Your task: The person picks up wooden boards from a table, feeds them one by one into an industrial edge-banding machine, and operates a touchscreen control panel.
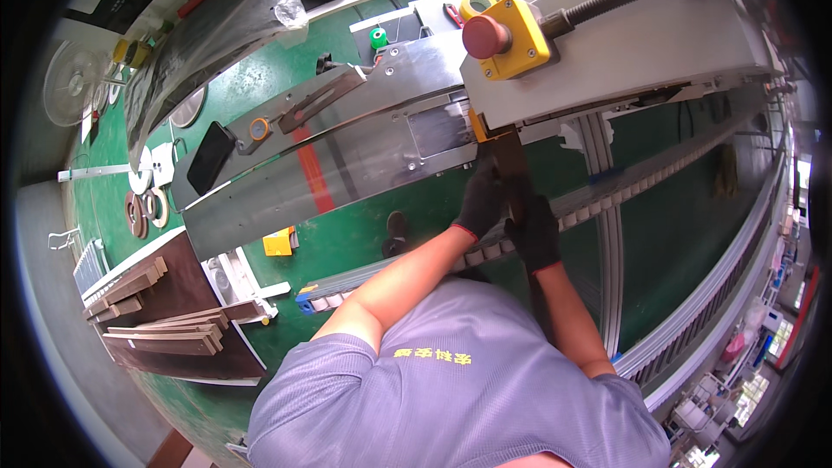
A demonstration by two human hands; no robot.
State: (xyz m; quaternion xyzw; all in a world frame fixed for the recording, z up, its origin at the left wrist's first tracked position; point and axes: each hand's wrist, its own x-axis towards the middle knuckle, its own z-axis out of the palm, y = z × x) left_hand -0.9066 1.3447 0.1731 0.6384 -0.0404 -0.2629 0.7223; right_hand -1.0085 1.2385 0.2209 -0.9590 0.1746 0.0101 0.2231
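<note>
A narrow brown strip (510, 160) is gripped between both gloved hands, left hand (479, 201) and right hand (536, 232), directly below the yellow stop-button box (511, 30) on the machine housing (624, 43).

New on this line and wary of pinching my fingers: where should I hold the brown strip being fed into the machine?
Probably at its near end, from your side, as the left hand and right hand do now. The brown strip is long and narrow, and its far end sits under the machine head.

Workshop — edge-banding machine (347, 147), green floor (676, 234).
</note>
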